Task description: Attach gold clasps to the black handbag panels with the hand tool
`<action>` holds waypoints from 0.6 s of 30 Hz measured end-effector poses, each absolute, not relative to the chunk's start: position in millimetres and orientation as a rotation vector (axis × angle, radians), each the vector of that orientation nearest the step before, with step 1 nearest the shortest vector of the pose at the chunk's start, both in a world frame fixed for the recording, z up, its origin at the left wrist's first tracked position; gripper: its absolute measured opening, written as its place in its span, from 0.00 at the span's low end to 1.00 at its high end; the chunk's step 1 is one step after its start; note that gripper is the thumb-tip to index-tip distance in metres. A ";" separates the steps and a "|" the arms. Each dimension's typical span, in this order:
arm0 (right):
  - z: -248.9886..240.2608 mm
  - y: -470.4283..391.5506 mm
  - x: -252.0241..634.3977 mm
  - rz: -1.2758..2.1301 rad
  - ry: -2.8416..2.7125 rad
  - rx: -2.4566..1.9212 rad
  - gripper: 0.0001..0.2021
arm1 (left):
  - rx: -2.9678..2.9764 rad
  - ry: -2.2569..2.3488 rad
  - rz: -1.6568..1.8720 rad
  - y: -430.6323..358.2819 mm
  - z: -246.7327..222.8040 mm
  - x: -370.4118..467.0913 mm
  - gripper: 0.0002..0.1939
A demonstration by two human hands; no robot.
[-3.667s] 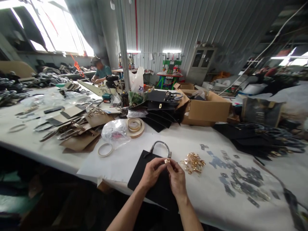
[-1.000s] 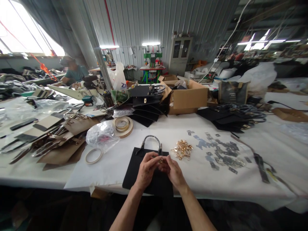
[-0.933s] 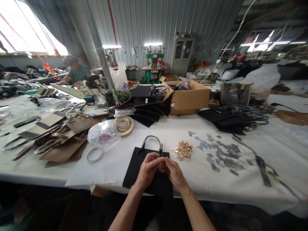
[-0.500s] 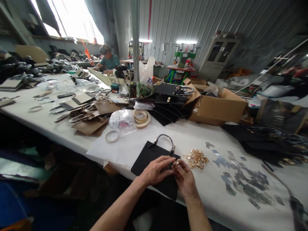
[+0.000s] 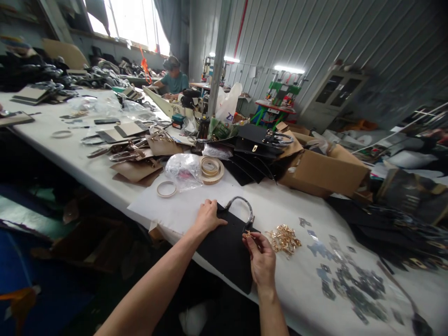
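Note:
A black bag panel (image 5: 224, 247) with a wrapped loop handle (image 5: 241, 200) lies at the near edge of the white table. My left hand (image 5: 209, 218) rests on the panel's upper left edge, its thumb over the black surface; whether it pinches the edge is unclear. Over the panel's right side, below the handle, my right hand (image 5: 258, 247) pinches a small gold metal piece (image 5: 248, 232). Just right of that hand sits a pile of small gold fittings (image 5: 285, 239). Flat grey metal plates (image 5: 364, 277) are scattered farther right.
Behind the panel are tape rolls (image 5: 211, 170), a plastic bag (image 5: 184, 169), stacked brown pieces (image 5: 138, 170), black bags (image 5: 259, 144) and a cardboard box (image 5: 325, 170). Black pieces (image 5: 378, 221) lie at the right. A person (image 5: 174, 80) sits across the table.
My left hand has moved away from my right hand, up and left to the panel's edge. My right hand still holds the gold piece, slightly lower left. The view has shifted and tilted.

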State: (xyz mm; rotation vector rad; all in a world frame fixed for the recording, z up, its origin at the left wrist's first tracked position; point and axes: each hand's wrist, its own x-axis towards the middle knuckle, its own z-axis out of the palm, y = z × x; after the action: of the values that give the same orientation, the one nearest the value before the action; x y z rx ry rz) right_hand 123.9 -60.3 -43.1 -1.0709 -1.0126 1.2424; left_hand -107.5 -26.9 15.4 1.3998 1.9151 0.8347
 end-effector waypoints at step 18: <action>-27.7 -43.0 131.8 0.947 -1.373 -1.315 0.17 | 0.491 1.007 1.003 -55.7 1.8 -104.2 0.19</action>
State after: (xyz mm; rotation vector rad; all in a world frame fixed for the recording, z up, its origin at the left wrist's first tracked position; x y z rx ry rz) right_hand 131.8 -43.0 -27.7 -1.3149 -1.3733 0.9475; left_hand -104.2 -55.7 1.8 0.4914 1.0074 1.0032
